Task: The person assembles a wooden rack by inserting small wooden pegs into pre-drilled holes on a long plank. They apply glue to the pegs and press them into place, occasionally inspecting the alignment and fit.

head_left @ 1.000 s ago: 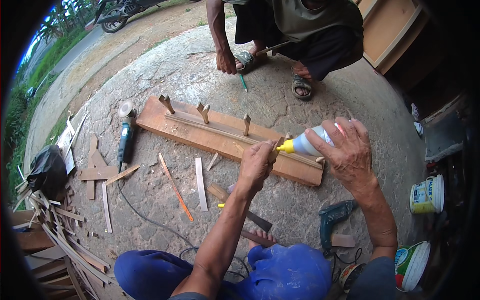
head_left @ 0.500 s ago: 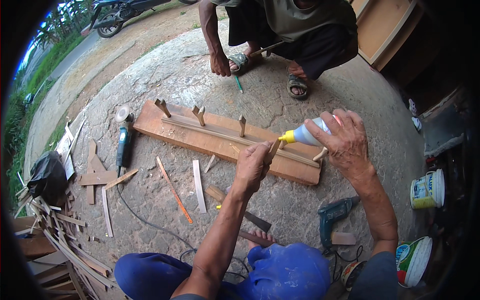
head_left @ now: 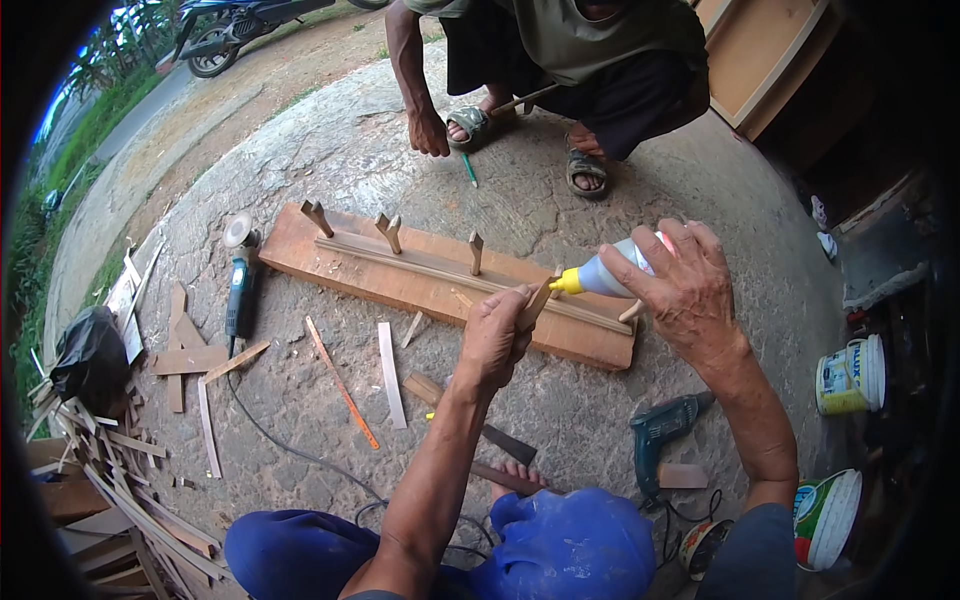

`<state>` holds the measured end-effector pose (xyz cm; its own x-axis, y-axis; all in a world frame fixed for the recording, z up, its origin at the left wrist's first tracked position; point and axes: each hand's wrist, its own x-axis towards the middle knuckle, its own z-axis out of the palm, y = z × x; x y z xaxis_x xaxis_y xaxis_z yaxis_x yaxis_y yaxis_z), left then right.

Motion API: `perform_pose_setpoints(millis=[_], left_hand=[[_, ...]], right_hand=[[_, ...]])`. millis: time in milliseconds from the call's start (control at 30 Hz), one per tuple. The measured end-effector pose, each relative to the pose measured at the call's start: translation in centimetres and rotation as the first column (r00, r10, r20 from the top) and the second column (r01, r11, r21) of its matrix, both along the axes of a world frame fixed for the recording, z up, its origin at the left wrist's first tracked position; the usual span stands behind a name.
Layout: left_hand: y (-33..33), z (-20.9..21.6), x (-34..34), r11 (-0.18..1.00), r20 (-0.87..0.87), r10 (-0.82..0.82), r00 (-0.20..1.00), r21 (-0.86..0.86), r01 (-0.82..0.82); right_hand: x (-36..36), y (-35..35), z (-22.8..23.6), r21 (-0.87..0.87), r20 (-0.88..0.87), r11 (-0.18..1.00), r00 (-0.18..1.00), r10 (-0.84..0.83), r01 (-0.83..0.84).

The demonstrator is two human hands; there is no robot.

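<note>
My left hand (head_left: 497, 335) is closed round a small piece of wood (head_left: 537, 300), its end pointing up and to the right. In my right hand (head_left: 687, 290) a glue bottle (head_left: 612, 268) with a yellow nozzle lies tilted, nozzle toward the left. The nozzle tip meets the upper end of the wood piece, or sits very close to it. Beneath both hands lies a thick wooden beam (head_left: 300, 258). On the beam rests a thin grooved strip (head_left: 400, 262) with several short pegs standing along it, one of them a wooden peg (head_left: 476, 252).
Left of the beam lies an angle grinder (head_left: 238, 285), its cord trailing toward my knees. A drill (head_left: 660, 435) is at the right, near paint buckets (head_left: 850, 378). Wood scraps (head_left: 190, 358) and an orange ruler (head_left: 342, 383) litter the concrete. Opposite squats another person (head_left: 590, 50).
The bottle and my right hand have shifted slightly left, and the nozzle now sits nearer the wood's end. The whole view has drifted a little. Both holds stay the same.
</note>
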<state>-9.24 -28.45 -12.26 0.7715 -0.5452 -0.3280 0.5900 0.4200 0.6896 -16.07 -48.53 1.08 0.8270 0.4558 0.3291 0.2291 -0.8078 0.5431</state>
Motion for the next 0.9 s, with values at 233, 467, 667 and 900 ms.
perform_pose_setpoints(millis=[233, 467, 667, 900], left_hand=[[-0.1, 0.0, -0.2, 1.0, 0.025, -0.008, 1.0, 0.017, 0.008], [0.0, -0.5, 0.1, 0.999, 0.017, 0.016, 1.0, 0.028, -0.016], [0.1, -1.0, 0.1, 0.999, 0.013, 0.043, 0.999, 0.021, -0.043], [0.4, -0.1, 0.1, 0.999, -0.021, 0.04, 0.999, 0.022, -0.039]], right_hand=[[0.0, 0.4, 0.3, -0.005, -0.006, 1.0, 1.0, 0.027, -0.027], [0.3, 0.8, 0.0, -0.057, 0.006, 0.998, 0.999, 0.036, -0.035], [0.4, 1.9, 0.1, 0.001, 0.0, 0.997, 0.997, 0.077, -0.077], [0.5, 2.0, 0.4, -0.009, -0.003, 0.996, 0.996, 0.084, -0.084]])
